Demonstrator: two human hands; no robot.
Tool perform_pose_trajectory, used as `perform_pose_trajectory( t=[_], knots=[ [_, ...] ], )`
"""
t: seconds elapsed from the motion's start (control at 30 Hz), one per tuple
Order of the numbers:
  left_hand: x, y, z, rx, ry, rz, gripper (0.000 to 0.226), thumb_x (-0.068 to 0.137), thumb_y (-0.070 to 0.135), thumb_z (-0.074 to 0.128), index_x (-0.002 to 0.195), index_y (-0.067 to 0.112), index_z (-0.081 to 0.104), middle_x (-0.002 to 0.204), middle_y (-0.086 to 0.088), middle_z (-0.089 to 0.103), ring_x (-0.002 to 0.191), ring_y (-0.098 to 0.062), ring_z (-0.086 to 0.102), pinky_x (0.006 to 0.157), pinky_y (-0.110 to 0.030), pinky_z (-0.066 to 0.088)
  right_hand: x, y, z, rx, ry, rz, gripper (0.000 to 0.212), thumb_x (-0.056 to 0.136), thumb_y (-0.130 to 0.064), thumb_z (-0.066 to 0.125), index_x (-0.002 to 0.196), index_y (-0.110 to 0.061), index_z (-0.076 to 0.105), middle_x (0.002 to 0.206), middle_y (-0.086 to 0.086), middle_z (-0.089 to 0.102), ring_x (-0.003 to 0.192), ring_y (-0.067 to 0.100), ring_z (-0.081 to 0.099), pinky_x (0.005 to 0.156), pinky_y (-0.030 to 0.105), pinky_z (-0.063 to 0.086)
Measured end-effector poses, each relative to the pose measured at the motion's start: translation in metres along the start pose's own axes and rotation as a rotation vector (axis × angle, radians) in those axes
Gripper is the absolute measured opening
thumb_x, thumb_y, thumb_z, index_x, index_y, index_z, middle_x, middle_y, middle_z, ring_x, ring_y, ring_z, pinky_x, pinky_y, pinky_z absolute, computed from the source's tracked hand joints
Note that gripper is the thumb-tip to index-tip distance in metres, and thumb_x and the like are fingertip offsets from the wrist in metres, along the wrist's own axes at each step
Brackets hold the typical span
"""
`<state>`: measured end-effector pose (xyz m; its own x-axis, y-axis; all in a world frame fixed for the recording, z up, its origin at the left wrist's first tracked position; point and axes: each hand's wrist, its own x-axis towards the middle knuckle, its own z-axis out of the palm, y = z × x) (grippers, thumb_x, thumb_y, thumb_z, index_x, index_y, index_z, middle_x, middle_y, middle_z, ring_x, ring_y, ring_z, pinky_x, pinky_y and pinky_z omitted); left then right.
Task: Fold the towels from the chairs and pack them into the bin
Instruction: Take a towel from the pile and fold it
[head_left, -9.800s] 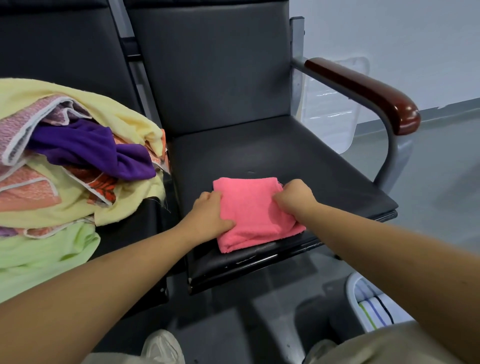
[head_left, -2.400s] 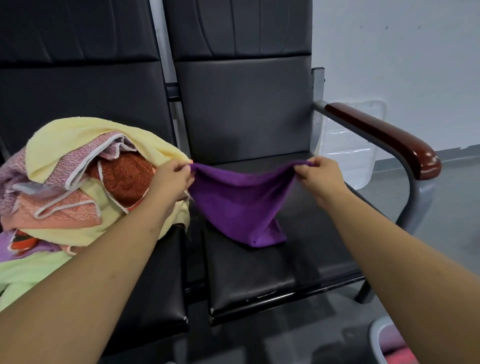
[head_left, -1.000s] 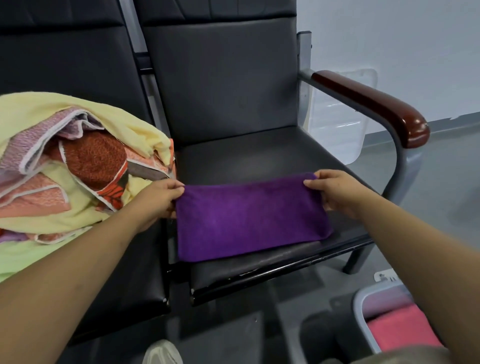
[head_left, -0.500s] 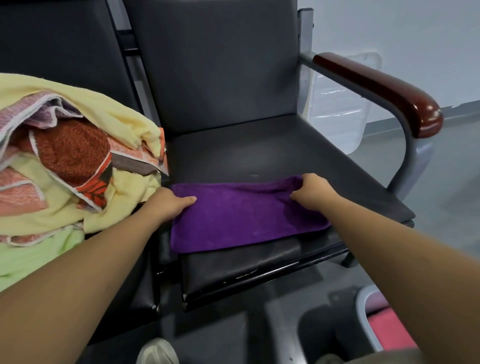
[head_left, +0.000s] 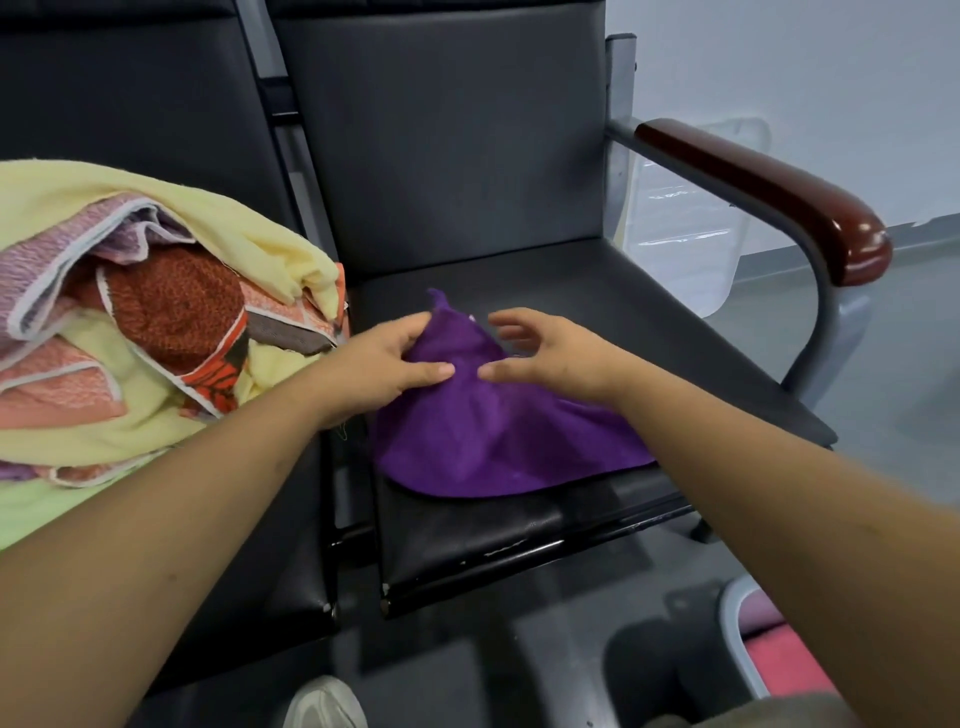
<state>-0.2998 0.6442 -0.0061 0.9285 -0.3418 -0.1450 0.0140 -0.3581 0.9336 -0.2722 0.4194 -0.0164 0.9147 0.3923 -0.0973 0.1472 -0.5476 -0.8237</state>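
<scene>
At the far left of the frame a pile of towels (head_left: 130, 338) is lying heaped on the left chair (head_left: 156, 130), with pale yellow, pink, rust-red and light green cloths tangled together. Our left arm is reaching in from the lower left corner and crossing the front edge of that seat. Our left hand (head_left: 387, 364) is gripping a raised fold of the purple towel (head_left: 493, 436): the fingers are curling over the top of the fold and the thumb is pressing against its near face, so one corner is standing up in a small peak.

The rest of the purple towel is spreading down and out over the front half of the right chair (head_left: 597, 312), rumpled, with its rounded near edge lying close to the seat's front lip.

Just right of the peak, our right hand (head_left: 550, 358) is hovering with loose, spread fingers, gripping nothing. Its thumb tip is touching the cloth a little way from the left thumb. The right arm is stretching in from the lower right edge, passing over the towel's right side.

Farther right, the dark red armrest (head_left: 763, 202) is curving over the chair's side. In the lower right corner the bin (head_left: 740, 639) is standing on the floor, partly hidden by our arm, with a pink towel (head_left: 779, 660) lying inside. A pale shoe (head_left: 324, 701) is showing at the bottom centre.
</scene>
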Motion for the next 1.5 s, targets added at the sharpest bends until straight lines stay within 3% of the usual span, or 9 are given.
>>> perform_pose_trajectory(
  t=[0.1,0.23,0.33,0.43,0.67,0.83,1.0,1.33,1.5],
  knots=[
    [-0.005,0.019,-0.006,0.056,-0.158,0.084,0.035,0.091,0.011,0.069,0.124,0.019,0.064,0.120,-0.007,0.071,0.113,-0.025,0.067,0.098,-0.042,0.054,-0.006,-0.020,0.004,0.198,-0.157,-0.083,0.053,0.082,-0.015,0.082,0.130,-0.017,0.060,0.119,0.005,0.071,0.110,0.021,0.069,0.098,0.038,0.055],
    [-0.011,0.017,-0.017,0.109,-0.125,0.039,0.037,0.071,0.040,0.083,0.102,0.025,0.069,0.110,-0.010,0.074,0.107,-0.032,0.069,0.100,-0.058,0.050,-0.012,-0.029,0.000,-0.011,-0.088,-0.068,0.022,0.084,-0.023,0.080,0.100,-0.009,0.075,0.096,0.009,0.077,0.091,0.027,0.073,0.090,0.047,0.057],
    [-0.017,0.004,-0.024,0.167,-0.171,-0.111,0.041,0.069,0.034,0.088,0.105,0.018,0.073,0.106,-0.005,0.076,0.102,-0.022,0.072,0.099,-0.045,0.052,-0.019,-0.034,-0.005,0.199,0.062,-0.117,0.010,0.086,-0.016,0.077,0.094,-0.010,0.075,0.085,0.000,0.076,0.080,0.012,0.072,0.076,0.031,0.058],
    [-0.026,-0.004,-0.025,0.226,-0.130,-0.159,0.023,0.075,0.026,0.083,0.094,0.016,0.074,0.092,-0.006,0.077,0.081,-0.011,0.070,0.081,-0.030,0.050,-0.024,-0.041,-0.016,0.393,0.259,-0.152,0.016,0.088,-0.008,0.073,0.103,-0.002,0.074,0.087,0.002,0.074,0.077,0.008,0.069,0.072,0.022,0.056],
    [-0.025,0.029,-0.033,-0.664,0.291,0.185,0.005,0.094,0.020,0.059,0.089,0.018,0.059,0.093,-0.003,0.070,0.079,-0.016,0.070,0.068,-0.029,0.058,-0.031,-0.055,-0.028,0.697,0.348,-0.065,0.013,0.089,-0.010,0.072,0.101,-0.009,0.074,0.093,0.006,0.077,0.085,0.020,0.074,0.074,0.032,0.060],
    [-0.030,0.018,-0.007,-0.286,-0.050,0.012,0.047,0.068,0.052,0.082,0.094,0.014,0.074,0.095,-0.002,0.074,0.094,-0.015,0.068,0.100,-0.037,0.052,-0.027,-0.071,-0.021,1.039,0.305,-0.013,0.003,0.092,-0.008,0.068,0.094,-0.005,0.069,0.090,0.012,0.074,0.080,0.024,0.073,0.071,0.033,0.061],
    [-0.029,0.025,0.015,-0.423,-0.036,0.045,0.030,0.088,0.021,0.061,0.116,0.011,0.068,0.104,-0.003,0.073,0.098,-0.018,0.066,0.089,-0.030,0.053,-0.023,-0.061,-0.027,1.090,0.345,0.197,0.010,0.091,-0.011,0.068,0.099,-0.004,0.068,0.091,0.013,0.073,0.077,0.025,0.072,0.070,0.038,0.062],
    [-0.024,0.051,0.008,-0.936,0.353,0.038,0.024,0.100,0.029,0.056,0.107,0.010,0.067,0.083,0.000,0.069,0.077,-0.015,0.068,0.070,-0.029,0.055,-0.033,-0.041,-0.009,1.052,-0.219,0.164,0.057,0.085,-0.062,0.054,0.108,-0.012,0.068,0.113,0.014,0.069,0.101,0.029,0.067,0.089,0.045,0.055],
    [-0.024,0.039,0.002,-0.949,0.409,-0.083,0.017,0.099,0.024,0.058,0.099,0.010,0.068,0.078,0.000,0.070,0.069,-0.015,0.070,0.068,-0.029,0.057,-0.030,-0.039,0.002,0.888,-0.206,0.140,0.042,0.082,-0.026,0.076,0.120,-0.011,0.066,0.108,0.008,0.066,0.096,0.021,0.062,0.091,0.036,0.047]
  ],
)
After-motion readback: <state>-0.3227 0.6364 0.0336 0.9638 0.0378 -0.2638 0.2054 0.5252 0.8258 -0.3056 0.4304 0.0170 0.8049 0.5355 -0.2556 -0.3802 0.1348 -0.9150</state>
